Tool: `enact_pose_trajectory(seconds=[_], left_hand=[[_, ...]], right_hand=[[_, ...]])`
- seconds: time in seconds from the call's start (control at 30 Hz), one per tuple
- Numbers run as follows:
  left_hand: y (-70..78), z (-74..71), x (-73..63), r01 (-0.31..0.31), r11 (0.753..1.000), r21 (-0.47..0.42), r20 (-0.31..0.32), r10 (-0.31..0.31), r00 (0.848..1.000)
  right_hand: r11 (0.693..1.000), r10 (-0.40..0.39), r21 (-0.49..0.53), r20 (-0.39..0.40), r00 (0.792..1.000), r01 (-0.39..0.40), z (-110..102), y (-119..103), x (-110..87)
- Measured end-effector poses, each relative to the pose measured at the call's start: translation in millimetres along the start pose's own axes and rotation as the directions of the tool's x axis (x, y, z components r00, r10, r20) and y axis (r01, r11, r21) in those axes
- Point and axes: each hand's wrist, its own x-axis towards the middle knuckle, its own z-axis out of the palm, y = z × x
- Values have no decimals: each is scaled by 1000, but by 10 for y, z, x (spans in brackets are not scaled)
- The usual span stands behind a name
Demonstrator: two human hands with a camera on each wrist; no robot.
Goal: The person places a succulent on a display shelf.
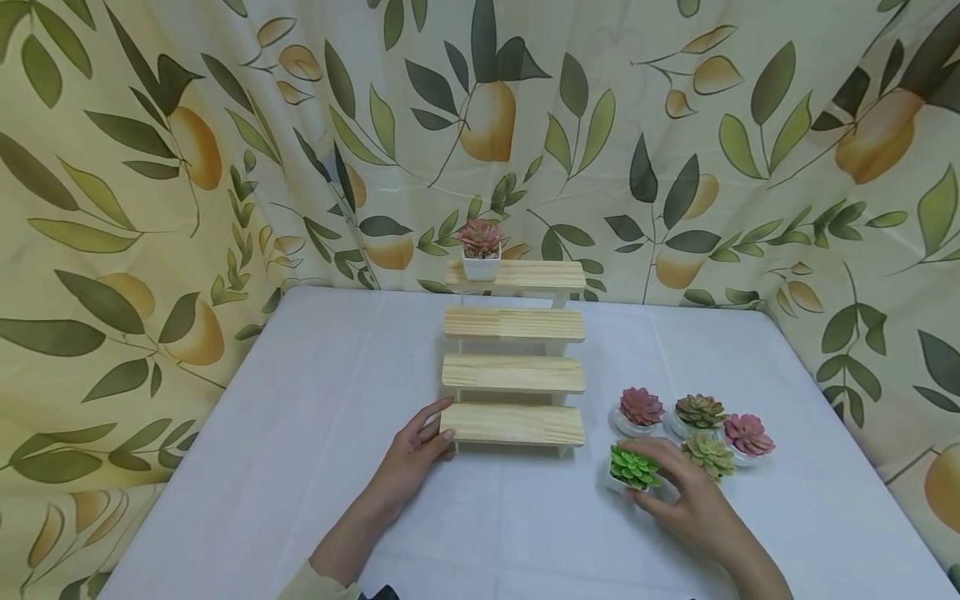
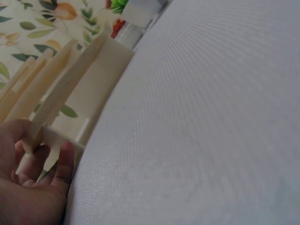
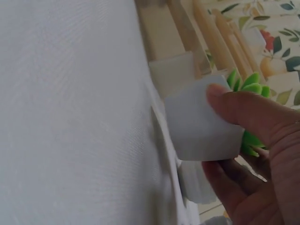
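Observation:
A wooden tiered plant stand with several step-like shelves stands mid-table. My left hand grips the left end of its lowest shelf; in the left wrist view the thumb lies on the board and the fingers curl under it. To the right of the stand, my right hand holds a bright green potted succulent. Its white square pot is pinched between thumb and fingers, close over the tablecloth. Another potted succulent, reddish in a white pot, sits on the left of the top shelf.
Several more potted succulents are grouped beyond my right hand: a dark red one, a green-brown one, a pink one and a pale green one. A white cloth covers the table. Leaf-patterned curtains hang behind.

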Motion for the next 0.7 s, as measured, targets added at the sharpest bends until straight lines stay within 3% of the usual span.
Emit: enact_pose_trajectory(seconds=[0.23, 0.47, 0.7], left_hand=[[11, 7, -6, 5, 1000, 3, -9, -5, 1000], [23, 10, 1, 11, 1000, 2, -18, -11, 1000], [1, 18, 5, 14, 1000, 11, -14, -14, 1000]], right_hand=[[1000, 20, 25, -106, 994, -18, 42, -37, 1], [985, 35, 172, -136, 990, -11, 82, -22, 17], [970, 90, 240, -222, 971, -35, 73, -32, 18]])
